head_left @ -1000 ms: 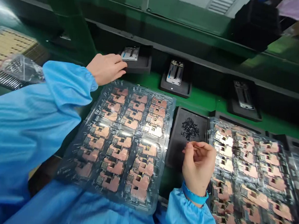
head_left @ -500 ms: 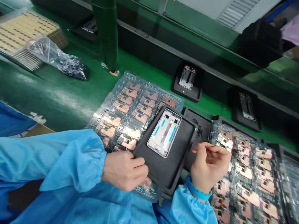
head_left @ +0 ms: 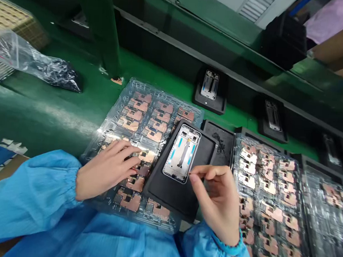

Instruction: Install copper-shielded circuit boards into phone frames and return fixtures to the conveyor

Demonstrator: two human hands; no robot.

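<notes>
a white-and-silver phone mid-frame [head_left: 181,154] with blue strips lies on a black rubber tray [head_left: 167,194], the right hand [head_left: 216,201] at its lower edge

the black rubber tray now sits on top of a clear plastic blister tray [head_left: 162,91] of copper-coloured parts [head_left: 135,182], and the right thumb and forefinger have come in, pinched together at the frame's lower right edge; whether they grip it cannot be told. the left hand [head_left: 106,169] lies open, fingers spread, on the blister tray just beside the black rubber tray, clenching nothing. further right, a small heap of dark bits [head_left: 219,143] rests on a further black tray [head_left: 209,127], next to a second clear blister tray [head_left: 235,155], all on the green tabletop [head_left: 59,114].
</notes>
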